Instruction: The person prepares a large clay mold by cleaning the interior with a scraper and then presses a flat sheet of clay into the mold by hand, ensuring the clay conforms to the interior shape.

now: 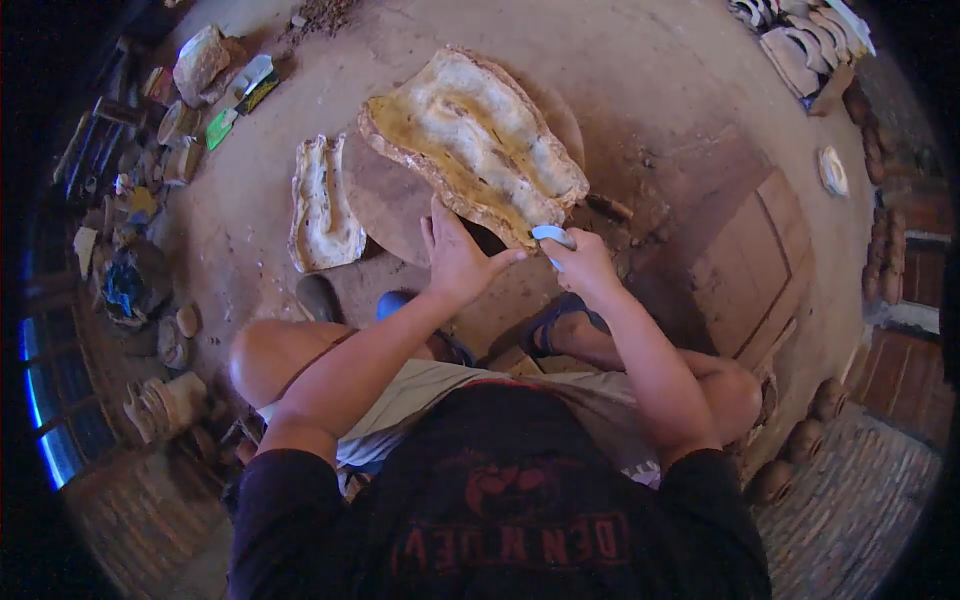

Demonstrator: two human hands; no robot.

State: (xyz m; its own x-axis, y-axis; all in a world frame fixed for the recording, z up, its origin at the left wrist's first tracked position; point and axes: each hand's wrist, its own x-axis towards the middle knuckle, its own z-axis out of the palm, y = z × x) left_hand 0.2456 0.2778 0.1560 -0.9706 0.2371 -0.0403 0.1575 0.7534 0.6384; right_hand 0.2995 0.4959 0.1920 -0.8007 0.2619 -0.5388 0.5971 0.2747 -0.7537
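Observation:
A large plaster mould (478,150), off-white and yellow-stained with a long hollow and a rough rim, rests tilted on a round board (390,200). My left hand (460,255) lies against its near rim, fingers stretched and thumb spread. My right hand (585,265) is closed round a pale blue-handled tool (553,236) at the mould's near right corner. A thin, dark end of that tool shows below the fist; its exact kind is not clear. Left of the board, a smaller, narrower plaster mould piece (325,205) lies with its hollow up.
Flat brown boards (755,260) lie at the right. Rocks (201,65), a green packet (221,128) and clutter line the left side. Curved pieces (805,45) are stacked far right, near a whitish round object (832,170). Rounded brown pots (806,440) stand at the lower right.

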